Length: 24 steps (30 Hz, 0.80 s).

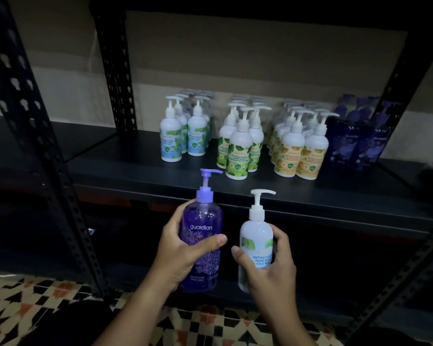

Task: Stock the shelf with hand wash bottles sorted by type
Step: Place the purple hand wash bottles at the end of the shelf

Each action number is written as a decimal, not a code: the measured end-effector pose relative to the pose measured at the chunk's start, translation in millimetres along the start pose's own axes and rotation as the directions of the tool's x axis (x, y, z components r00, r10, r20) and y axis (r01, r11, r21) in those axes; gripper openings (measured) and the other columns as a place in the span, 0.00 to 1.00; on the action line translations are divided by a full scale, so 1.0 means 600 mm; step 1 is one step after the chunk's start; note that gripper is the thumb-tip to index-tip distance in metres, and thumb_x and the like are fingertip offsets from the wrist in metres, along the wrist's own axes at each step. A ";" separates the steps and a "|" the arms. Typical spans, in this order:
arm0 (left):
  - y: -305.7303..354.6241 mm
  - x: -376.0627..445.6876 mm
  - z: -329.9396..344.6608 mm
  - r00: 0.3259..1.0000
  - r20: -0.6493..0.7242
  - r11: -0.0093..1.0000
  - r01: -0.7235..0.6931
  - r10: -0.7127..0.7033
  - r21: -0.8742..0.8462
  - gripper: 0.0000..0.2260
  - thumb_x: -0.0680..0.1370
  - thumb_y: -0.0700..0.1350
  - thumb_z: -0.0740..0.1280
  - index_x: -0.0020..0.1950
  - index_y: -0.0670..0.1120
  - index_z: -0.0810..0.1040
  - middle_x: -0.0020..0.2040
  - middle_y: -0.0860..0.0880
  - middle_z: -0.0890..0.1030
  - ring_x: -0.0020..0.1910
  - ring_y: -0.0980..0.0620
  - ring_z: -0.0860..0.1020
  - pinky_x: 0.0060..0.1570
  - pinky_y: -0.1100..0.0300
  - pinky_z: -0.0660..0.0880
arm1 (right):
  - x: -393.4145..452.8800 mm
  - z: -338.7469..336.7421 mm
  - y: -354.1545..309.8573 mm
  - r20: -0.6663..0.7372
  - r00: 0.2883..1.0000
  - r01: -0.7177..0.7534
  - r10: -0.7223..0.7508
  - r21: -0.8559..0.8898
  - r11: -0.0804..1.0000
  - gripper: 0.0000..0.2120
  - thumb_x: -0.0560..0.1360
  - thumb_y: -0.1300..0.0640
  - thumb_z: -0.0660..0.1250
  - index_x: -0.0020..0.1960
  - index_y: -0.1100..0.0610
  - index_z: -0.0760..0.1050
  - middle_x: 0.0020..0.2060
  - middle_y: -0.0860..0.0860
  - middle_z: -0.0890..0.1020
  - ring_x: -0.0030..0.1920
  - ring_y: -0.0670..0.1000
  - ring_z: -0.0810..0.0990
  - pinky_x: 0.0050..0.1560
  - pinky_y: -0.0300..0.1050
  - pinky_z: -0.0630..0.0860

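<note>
My left hand [183, 250] grips a clear purple hand wash bottle [203, 226] with a purple pump, held upright below the shelf's front edge. My right hand [268, 268] grips a white cool mint bottle [254, 236] with a white pump, upright beside it. On the dark shelf board [125, 158] stand sorted groups: blue-label mint bottles [183, 131], green-label bottles [240, 146], orange-label bottles [298, 148] and dark purple bottles [358, 141] at the far right.
Black perforated uprights [35, 126] frame the rack on the left, and another upright [395, 78] rises on the right. The shelf's left half holds no bottles. A lower shelf lies in shadow. Patterned floor tiles [35, 305] show below.
</note>
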State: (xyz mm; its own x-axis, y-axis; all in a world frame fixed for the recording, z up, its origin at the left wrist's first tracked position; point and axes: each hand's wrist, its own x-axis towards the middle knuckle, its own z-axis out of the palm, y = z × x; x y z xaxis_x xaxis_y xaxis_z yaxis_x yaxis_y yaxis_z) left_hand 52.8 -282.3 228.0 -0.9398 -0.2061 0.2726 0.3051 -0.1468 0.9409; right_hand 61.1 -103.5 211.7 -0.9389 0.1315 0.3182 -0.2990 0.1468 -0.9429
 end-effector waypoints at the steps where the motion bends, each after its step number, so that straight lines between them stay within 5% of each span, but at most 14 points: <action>1: 0.007 0.007 -0.003 1.000 -0.020 1.000 -0.021 0.021 -0.007 0.34 0.58 0.50 0.84 0.63 0.48 0.80 0.51 0.45 0.87 0.48 0.48 0.86 0.47 0.58 0.81 | 0.006 0.008 -0.005 0.001 1.000 0.015 -0.015 0.003 1.000 0.29 0.67 0.56 0.82 0.61 0.41 0.71 0.48 0.35 0.81 0.43 0.43 0.84 0.41 0.39 0.79; 7: 0.057 0.063 -0.044 0.985 -0.118 0.992 -0.129 0.130 0.013 0.27 0.60 0.51 0.83 0.56 0.48 0.82 0.47 0.45 0.86 0.44 0.46 0.85 0.46 0.53 0.82 | 0.056 0.077 -0.048 0.026 0.991 0.131 -0.131 0.012 0.991 0.34 0.67 0.56 0.81 0.67 0.43 0.70 0.46 0.34 0.82 0.45 0.37 0.82 0.41 0.27 0.74; 18: 0.129 0.181 -0.134 0.908 -0.291 0.954 -0.291 0.301 0.077 0.30 0.61 0.53 0.81 0.60 0.47 0.81 0.48 0.48 0.87 0.45 0.50 0.85 0.45 0.56 0.82 | 0.181 0.204 -0.117 0.185 0.935 0.296 -0.303 0.064 0.953 0.29 0.75 0.55 0.76 0.66 0.44 0.61 0.56 0.44 0.77 0.49 0.42 0.80 0.45 0.31 0.75; 20: 0.130 0.196 -0.145 0.895 -0.336 0.955 -0.290 0.294 0.064 0.30 0.60 0.54 0.82 0.60 0.47 0.80 0.48 0.48 0.87 0.45 0.49 0.85 0.46 0.52 0.82 | 0.201 0.220 -0.113 0.224 0.919 0.319 -0.323 0.055 0.946 0.29 0.76 0.54 0.74 0.66 0.40 0.58 0.59 0.43 0.74 0.53 0.43 0.79 0.51 0.34 0.76; 24: 0.125 0.208 -0.152 0.873 -0.406 0.957 -0.288 0.271 0.019 0.26 0.61 0.52 0.83 0.56 0.48 0.81 0.46 0.48 0.86 0.44 0.48 0.85 0.51 0.44 0.82 | 0.225 0.253 -0.102 0.230 0.939 0.260 -0.254 0.002 0.966 0.29 0.73 0.40 0.70 0.65 0.31 0.55 0.65 0.45 0.71 0.64 0.50 0.73 0.68 0.57 0.73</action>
State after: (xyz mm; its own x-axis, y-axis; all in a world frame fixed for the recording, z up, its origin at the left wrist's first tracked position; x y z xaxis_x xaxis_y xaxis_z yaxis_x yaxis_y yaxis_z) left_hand -27.6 -407.3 314.3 -0.6755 -0.6121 0.4112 0.5596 -0.0625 0.8264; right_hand -73.5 -243.2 297.3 -0.8454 -0.1393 0.5156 -0.5335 0.1736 -0.8278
